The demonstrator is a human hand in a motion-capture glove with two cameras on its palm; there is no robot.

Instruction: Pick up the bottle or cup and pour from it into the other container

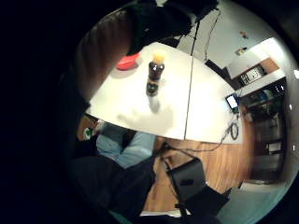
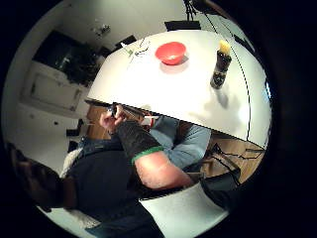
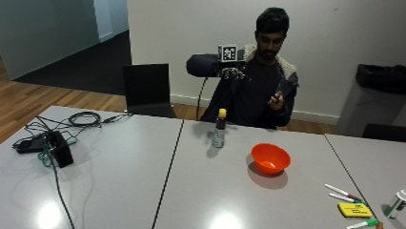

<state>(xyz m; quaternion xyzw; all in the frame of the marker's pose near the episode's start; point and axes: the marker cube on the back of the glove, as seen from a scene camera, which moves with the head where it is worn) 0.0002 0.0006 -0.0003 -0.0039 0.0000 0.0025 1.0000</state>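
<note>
A dark sauce bottle with a yellow cap and pale lower label stood upright on the grey table, just beside its centre seam. An orange bowl sat near the bottle. The gloved right hand hung raised well above the bottle, its grip relaxed, grasping nothing. Wood flooring and white walls surrounded the table.
</note>
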